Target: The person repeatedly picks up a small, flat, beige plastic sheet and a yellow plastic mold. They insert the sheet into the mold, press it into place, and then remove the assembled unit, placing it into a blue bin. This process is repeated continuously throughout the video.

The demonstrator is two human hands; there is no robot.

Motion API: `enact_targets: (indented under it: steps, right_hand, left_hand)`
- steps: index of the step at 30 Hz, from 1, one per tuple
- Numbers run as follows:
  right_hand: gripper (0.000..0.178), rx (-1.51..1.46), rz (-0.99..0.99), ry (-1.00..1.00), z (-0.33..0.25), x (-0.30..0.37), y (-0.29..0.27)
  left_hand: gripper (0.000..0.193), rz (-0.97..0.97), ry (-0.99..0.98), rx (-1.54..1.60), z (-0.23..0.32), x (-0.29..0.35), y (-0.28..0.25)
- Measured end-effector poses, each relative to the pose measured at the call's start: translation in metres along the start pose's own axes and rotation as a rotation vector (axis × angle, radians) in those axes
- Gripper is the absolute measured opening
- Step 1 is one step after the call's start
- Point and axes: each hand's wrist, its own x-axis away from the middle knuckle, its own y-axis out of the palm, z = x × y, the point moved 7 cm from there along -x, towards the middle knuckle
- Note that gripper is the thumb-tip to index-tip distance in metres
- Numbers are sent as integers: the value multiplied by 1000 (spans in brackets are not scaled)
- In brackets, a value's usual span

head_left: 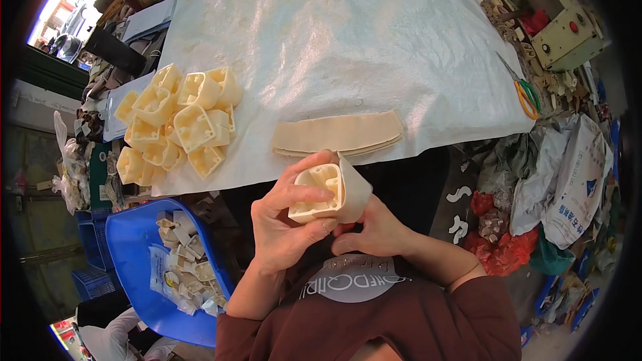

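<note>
- Blue tub [134, 311], left of the worktable [321, 33], on a lower level: holds loose pale offcuts [190, 244] and a clear plastic packet [160, 271]; probably set there to take scraps beside the left arm
- Pile of cream blocks [152, 105], left side of the white table cover: hollow, heaped at mixed angles, many with openings showing; the heap looks placed for easy reach, with orientation apparently unimportant
- Left hand [271, 217], in front of the table's near edge: fingers and thumb clamped on the held block [304, 208], one finger lying across its opening; likely steadies it while leaving the outer side accessible
- Held block: tilted, opening toward the left; beige wrap [356, 192] curves around its right side
- Stack of beige strips [334, 132], near edge of table just beyond the hands: laid flat and overlapping, presumably to keep them straight and close
- Right hand [378, 227]: at the lower right of the wrap, fingers bent and partly hidden; cannot tell whether they pinch or only support
- Red bag [508, 254], right of the person: contents unclear
- Scissors [527, 97], table's right edge: handles toward the person, perhaps for quick pickup
- White sack [578, 180], far right: contents hidden
</note>
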Motion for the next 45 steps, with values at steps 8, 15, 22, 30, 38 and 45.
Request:
enact_targets:
  steps: [8,15,22,30,38,45]
  right_hand:
    - [41,-795,208,-323,-11,-2,-29]
    - [27,-605,302,-258,-7,-4,-33]
    - [28,-602,199,-202,0,-8,-30]
    - [30,-389,249,-285,-17,-6,-40]
    - [32,-333,339,-299,-26,-4,-54]
    - [30,-364,217,-316,-26,-8,-44]
  left_hand:
    - [31,-54,21,-2,-4,9,-8]
    - [30,-137,-17,120,-8,10,-4]
    - [26,-143,3,142,-11,9,2]
    - [27,18,115,-286,3,3,7]
    - [28,-37,37,-177,-2,5,1]
    - [26,-199,115,-87,-2,3,2]
